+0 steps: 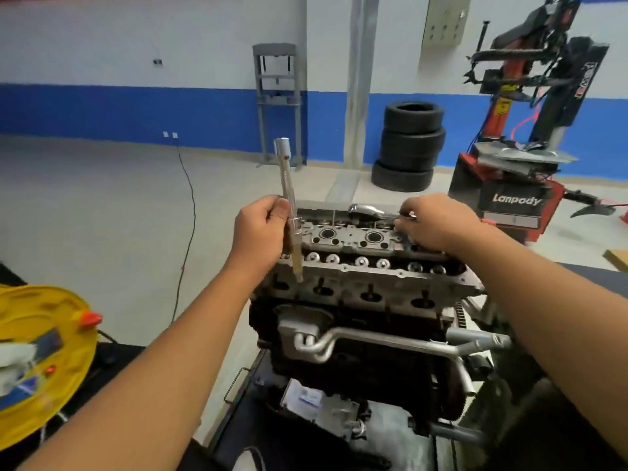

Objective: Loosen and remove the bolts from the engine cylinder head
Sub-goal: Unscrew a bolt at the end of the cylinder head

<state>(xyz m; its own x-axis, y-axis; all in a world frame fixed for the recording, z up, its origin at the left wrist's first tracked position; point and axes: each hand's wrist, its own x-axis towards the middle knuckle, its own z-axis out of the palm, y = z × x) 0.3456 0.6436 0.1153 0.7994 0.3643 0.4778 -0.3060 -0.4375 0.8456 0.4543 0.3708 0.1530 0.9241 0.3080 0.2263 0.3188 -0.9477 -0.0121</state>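
Standing over the engine, the person is gripping a long cylinder head bolt (289, 212) upright in the left hand (260, 232), fingers curled round its shank, its head pointing up and its threaded tip hanging just above the near edge of the cylinder head (356, 256). Reaching across the head's far right end, the right hand (438, 222) is holding the handle of a ratchet wrench (373, 210), fingers curled over it, while tyres (409, 146) are sitting stacked by the blue-banded wall
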